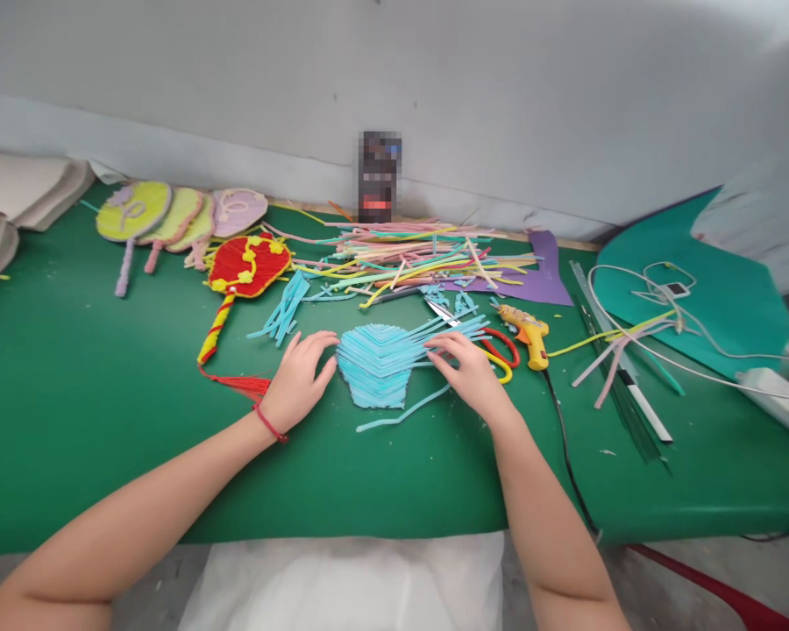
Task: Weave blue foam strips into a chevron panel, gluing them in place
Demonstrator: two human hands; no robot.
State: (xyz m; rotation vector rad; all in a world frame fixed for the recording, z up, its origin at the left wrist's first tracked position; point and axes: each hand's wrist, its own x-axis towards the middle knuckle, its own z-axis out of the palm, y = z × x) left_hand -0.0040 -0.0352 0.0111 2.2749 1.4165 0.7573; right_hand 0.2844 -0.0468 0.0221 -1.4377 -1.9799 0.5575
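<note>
A light blue fan-shaped piece (374, 364) made of pipe cleaners laid in a chevron lies flat on the green table (92, 412). Loose blue ends stick out to its right. My left hand (299, 377) rests at its left edge, fingers stretched out and touching the rim. My right hand (466, 368) lies on the protruding blue strands at its right side, fingers extended and pressing them down. A stray blue pipe cleaner (401, 412) curves below the piece. A red string bracelet circles my left wrist.
A yellow glue gun (529, 333) and red-handled scissors (500, 346) lie right of my right hand. A pile of coloured pipe cleaners (408, 254) sits behind. A finished red fan (246, 267) and pastel fans (171, 215) lie at back left. Teal sheet and cables (690, 289) right.
</note>
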